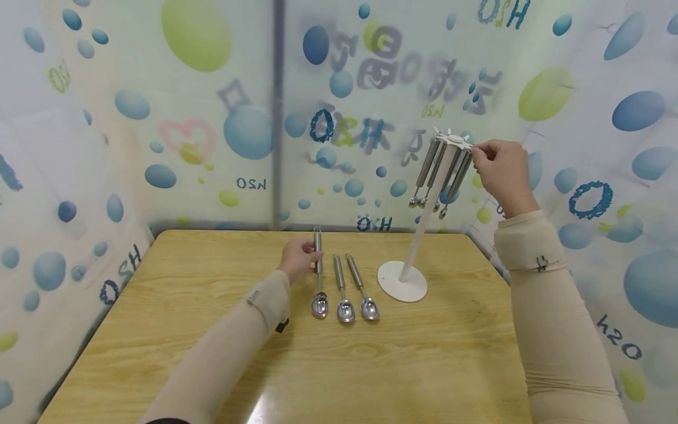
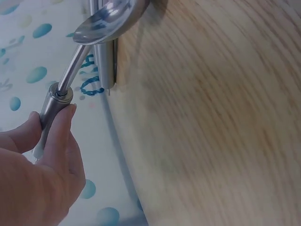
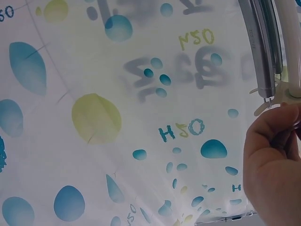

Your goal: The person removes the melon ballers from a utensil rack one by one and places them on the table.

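My left hand (image 1: 298, 259) pinches the cylindrical handle of a metal scoop (image 1: 320, 305) between thumb and fingers. The oval bowl of that scoop points toward me, low at the table in the head view. Two similar scoops, a middle one (image 1: 346, 311) and a right one (image 1: 369, 308), lie side by side to its right, handles away from me. On the right, my right hand (image 1: 503, 171) pinches the edge of the white top of a hanging stand (image 1: 418, 235). Several metal-handled utensils (image 1: 428, 165) hang from its hooks, small ends down. In the right wrist view, a hanging handle (image 3: 258, 52) is close above the fingers.
The stand's round white base (image 1: 394, 288) rests on the wooden table (image 1: 424, 365), right of the scoops. A patterned curtain wall (image 1: 212, 194) with blue and green spots closes off the back and both sides.
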`<state>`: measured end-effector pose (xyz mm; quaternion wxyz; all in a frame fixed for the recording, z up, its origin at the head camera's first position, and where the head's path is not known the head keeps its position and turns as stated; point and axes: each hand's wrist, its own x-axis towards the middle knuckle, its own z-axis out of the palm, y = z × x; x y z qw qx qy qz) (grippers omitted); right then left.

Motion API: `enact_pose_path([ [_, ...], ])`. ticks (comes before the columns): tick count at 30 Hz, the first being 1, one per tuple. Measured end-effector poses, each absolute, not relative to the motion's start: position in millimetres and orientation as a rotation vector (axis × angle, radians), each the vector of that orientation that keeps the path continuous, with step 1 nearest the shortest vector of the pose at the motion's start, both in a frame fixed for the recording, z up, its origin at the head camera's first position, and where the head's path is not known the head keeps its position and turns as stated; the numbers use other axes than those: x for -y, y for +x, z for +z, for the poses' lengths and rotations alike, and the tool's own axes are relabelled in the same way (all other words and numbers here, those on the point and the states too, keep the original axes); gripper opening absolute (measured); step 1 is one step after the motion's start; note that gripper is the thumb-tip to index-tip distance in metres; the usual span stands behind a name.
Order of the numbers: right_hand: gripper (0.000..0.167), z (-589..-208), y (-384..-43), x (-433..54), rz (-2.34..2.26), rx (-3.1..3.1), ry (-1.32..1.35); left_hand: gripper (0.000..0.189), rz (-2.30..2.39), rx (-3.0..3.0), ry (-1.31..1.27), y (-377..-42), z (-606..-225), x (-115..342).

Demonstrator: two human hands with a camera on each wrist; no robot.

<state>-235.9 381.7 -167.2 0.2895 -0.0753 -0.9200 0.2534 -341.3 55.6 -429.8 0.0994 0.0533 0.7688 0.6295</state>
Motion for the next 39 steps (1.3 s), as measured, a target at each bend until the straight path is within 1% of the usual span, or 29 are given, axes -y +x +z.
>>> enact_pose_path([
  [5,0.042,-167.1,-235.5,-382.4,0.644,2.458,-0.186,0.028,1.838,-2.243,0.112,-342.2,-433.7,-52.8],
  [17,0.043,-165.6,-236.2,-379.7,0.658,2.472,-0.188,0.036,1.715,-2.253,0.059,-343.5,-433.7,-48.2],
  [26,0.043,-165.1,-234.6,-379.4,0.645,2.458,-0.192,0.028,1.616,-2.308,0.017,-347.6,-437.2,-48.3],
  [30,0.043,-165.0,-235.5,-379.5,0.638,2.468,-0.194,0.026,1.526,-2.358,-0.037,-350.9,-442.0,-49.4],
  [33,0.043,-164.9,-236.0,-379.6,0.636,2.478,-0.198,0.021,1.493,-2.378,-0.081,-353.1,-448.0,-52.4],
  [36,0.044,-165.5,-235.9,-380.1,0.647,2.483,-0.206,0.015,1.447,-2.428,-0.073,-354.0,-455.1,-56.2],
  [39,0.044,-167.7,-234.8,-380.7,0.662,2.489,-0.222,0.015,1.351,-2.513,-0.031,-355.4,-463.2,-59.2],
])
